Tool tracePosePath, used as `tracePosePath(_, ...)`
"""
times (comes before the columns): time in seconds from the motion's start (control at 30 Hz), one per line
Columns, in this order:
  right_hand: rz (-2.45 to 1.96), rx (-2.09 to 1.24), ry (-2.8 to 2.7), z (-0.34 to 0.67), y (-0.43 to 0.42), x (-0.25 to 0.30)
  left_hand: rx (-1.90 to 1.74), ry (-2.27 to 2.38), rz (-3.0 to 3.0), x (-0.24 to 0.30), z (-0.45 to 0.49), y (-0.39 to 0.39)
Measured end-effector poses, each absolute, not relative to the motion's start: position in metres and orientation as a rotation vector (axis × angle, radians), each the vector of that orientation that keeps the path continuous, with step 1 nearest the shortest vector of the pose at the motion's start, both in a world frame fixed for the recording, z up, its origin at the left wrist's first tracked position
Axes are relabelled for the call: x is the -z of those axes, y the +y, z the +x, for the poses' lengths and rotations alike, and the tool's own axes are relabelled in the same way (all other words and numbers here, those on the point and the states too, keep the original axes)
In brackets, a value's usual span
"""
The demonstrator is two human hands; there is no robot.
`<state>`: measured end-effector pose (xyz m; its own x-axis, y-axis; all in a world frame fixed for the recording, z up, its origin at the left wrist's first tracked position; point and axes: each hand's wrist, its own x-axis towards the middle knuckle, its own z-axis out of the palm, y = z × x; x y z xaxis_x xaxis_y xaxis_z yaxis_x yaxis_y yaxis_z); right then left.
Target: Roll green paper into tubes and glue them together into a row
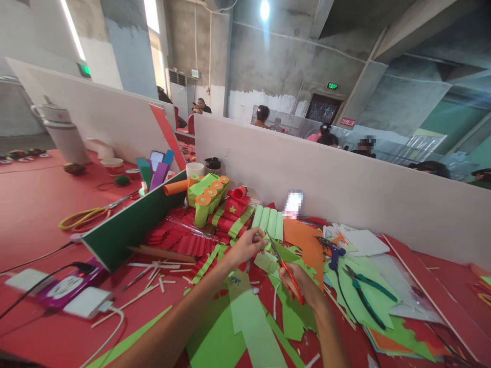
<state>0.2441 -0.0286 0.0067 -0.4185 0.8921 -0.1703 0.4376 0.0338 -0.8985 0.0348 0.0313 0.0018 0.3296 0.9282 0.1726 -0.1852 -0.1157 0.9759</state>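
Observation:
My right hand (299,286) is closed round the orange handles of a pair of scissors (282,263), blades pointing up and to the left. My left hand (249,244) pinches a small green paper piece (264,236) right at the blade tips. Beneath both hands lie light green paper strips and scraps (249,317) on the red table (30,214). Behind them stands a paper craft model (209,197) of green and red folded paper with orange flower discs.
Green-handled pliers (364,291) and a blue glue gun (333,252) lie to the right. Wooden sticks (153,278), a power strip (65,289) with cables and a green board (130,222) sit to the left. White partitions (345,189) fence the table; other people sit beyond.

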Motion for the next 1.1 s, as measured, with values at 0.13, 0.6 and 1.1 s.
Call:
tracePosePath(0.13, -1.326, -1.4, -1.825, 0.243, -0.027, -0.004, -1.126, 0.778, 1.343, -0.002, 0.034, 0.032)
tracePosePath(0.6, -1.315, -1.354, -1.772, 0.24, -0.026, -0.003, -1.195, 0.754, 1.183, -0.006, 0.044, 0.022)
tracePosePath(1.1, -1.308, -1.288, -1.911, 0.243, -0.031, -0.008, -1.109, 0.863, 1.318, -0.008, 0.041, 0.023)
